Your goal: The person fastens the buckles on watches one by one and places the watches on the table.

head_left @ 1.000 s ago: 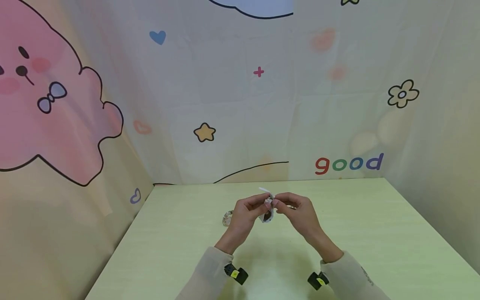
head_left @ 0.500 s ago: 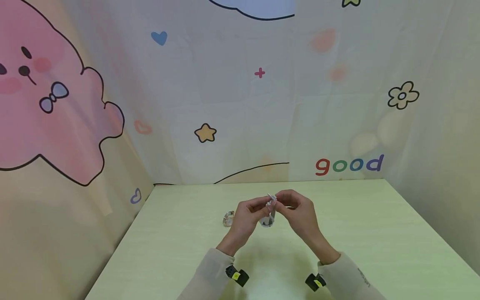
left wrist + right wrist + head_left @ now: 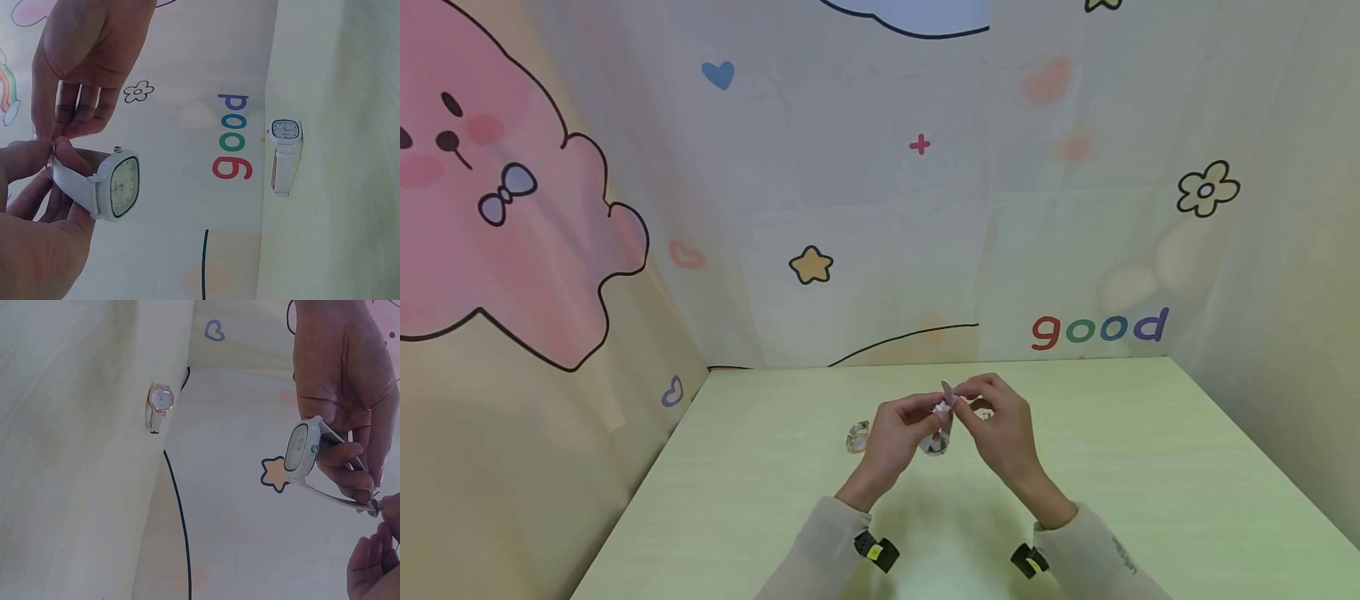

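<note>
Reaching forward from light sleeves (image 3: pixel 820 542), with black wrist cameras (image 3: pixel 877 552) at the cuffs. Holding a white rounded-square wristwatch (image 3: pixel 125 186) in the air between both hands, dial turned downward. Steadying with the left hand (image 3: pixel 891 437): curling fingers inside the strap loop and pinching the white strap (image 3: pixel 74 184) close to what looks like the buckle (image 3: pixel 374 504). Working with the right hand (image 3: pixel 1006 433): closing thumb and forefinger on the free end of the strap, with hardly any gap between the fingertips. Showing a pale strap tip upward between the hands in the head view, but leaving fastening and unfastening impossible to tell apart.

Calling, by judgement, for a firm left pinch right beside the buckle and for small right-hand movements only. Favouring a pull in line with the strap over a sideways tug, so as to avoid twisting the band or straining the pin. Probably handling as a flexible, springy band, and so risking a slip from the fingertips.

Showing, farther off on the pale tabletop (image 3: pixel 737 517), a round rose-rimmed wristwatch (image 3: pixel 161 399) beyond the left hand and a second white wristwatch (image 3: pixel 286 130) partly behind the right fingers. Ending with a printed cloth backdrop (image 3: pixel 880 183).
</note>
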`<act>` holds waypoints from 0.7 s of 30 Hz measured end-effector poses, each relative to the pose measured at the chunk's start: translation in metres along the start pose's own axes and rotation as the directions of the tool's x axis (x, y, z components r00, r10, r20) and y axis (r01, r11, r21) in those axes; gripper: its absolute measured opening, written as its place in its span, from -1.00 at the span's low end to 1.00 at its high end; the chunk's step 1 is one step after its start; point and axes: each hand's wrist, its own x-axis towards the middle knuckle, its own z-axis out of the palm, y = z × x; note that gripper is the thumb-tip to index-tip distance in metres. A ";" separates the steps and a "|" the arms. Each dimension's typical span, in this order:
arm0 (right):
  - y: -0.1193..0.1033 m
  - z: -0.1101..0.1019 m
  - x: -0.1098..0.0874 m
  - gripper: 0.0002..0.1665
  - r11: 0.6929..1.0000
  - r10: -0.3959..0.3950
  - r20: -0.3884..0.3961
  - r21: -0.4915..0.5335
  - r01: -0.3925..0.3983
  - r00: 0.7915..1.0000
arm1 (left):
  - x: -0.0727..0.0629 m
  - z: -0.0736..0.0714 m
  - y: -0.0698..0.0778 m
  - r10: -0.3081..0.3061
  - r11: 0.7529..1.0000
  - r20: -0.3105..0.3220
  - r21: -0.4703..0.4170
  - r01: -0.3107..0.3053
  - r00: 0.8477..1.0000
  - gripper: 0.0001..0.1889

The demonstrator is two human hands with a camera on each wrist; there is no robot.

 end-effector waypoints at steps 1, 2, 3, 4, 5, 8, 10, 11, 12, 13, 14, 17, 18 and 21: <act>0.000 0.000 0.000 -0.92 0.999 -0.026 -0.008 -0.025 0.026 1.000 | 0.000 0.001 0.000 -0.004 1.000 -0.006 0.010 0.004 1.000 -0.71; -0.001 0.000 0.000 -0.92 0.998 -0.047 -0.014 -0.045 0.046 0.999 | 0.000 0.001 0.000 -0.006 1.000 -0.011 0.016 0.006 1.000 -0.71; -0.001 0.000 0.000 -0.91 0.997 -0.061 -0.017 -0.051 0.060 0.998 | 0.000 0.001 0.000 -0.010 1.000 -0.014 0.020 0.010 1.000 -0.71; -0.001 0.000 0.000 -0.91 0.996 -0.068 -0.018 -0.054 0.067 0.998 | 0.000 0.002 0.000 -0.012 1.000 -0.019 0.024 0.013 1.000 -0.71; -0.002 -0.001 0.000 -0.90 0.996 -0.070 -0.016 -0.053 0.070 0.997 | 0.000 0.002 0.000 -0.015 1.000 -0.023 0.026 0.015 1.000 -0.71; -0.003 -0.001 0.000 -0.91 0.997 -0.052 -0.008 -0.050 0.052 0.999 | 0.000 0.003 -0.001 -0.023 0.999 -0.030 0.032 0.023 0.999 -0.72; -0.003 -0.002 0.000 -0.91 0.998 -0.033 -0.002 -0.054 0.033 0.999 | 0.000 0.003 -0.001 -0.023 0.999 -0.032 0.027 0.024 0.999 -0.72; -0.003 -0.002 0.000 -0.91 0.998 -0.025 0.002 -0.055 0.026 1.000 | 0.000 0.003 -0.001 -0.023 0.999 -0.032 0.023 0.024 0.999 -0.73; -0.003 -0.002 0.000 -0.90 0.998 -0.021 0.004 -0.058 0.021 1.000 | 0.000 0.003 -0.001 -0.023 1.000 -0.030 0.019 0.024 0.999 -0.73; -0.003 -0.002 0.000 -0.90 0.998 -0.017 0.004 -0.059 0.017 1.000 | 0.000 0.003 -0.001 -0.025 1.000 -0.029 0.016 0.025 0.999 -0.73; -0.003 -0.002 0.000 -0.89 0.998 -0.017 0.004 -0.061 0.017 1.000 | 0.000 0.003 -0.001 -0.027 1.000 -0.029 0.010 0.027 0.999 -0.73; -0.003 -0.003 0.001 -0.87 0.997 -0.021 0.002 -0.068 0.021 1.000 | 0.000 0.003 -0.002 -0.036 0.999 -0.025 -0.006 0.036 0.999 -0.73; -0.003 -0.003 0.001 -0.87 0.998 -0.017 0.002 -0.059 0.017 1.000 | 0.000 0.003 -0.002 -0.038 0.999 -0.023 -0.010 0.038 0.999 -0.73; -0.002 -0.003 0.002 -0.86 0.999 0.002 -0.001 -0.041 -0.002 1.000 | 0.001 0.003 -0.002 -0.041 0.999 -0.015 -0.021 0.041 0.999 -0.74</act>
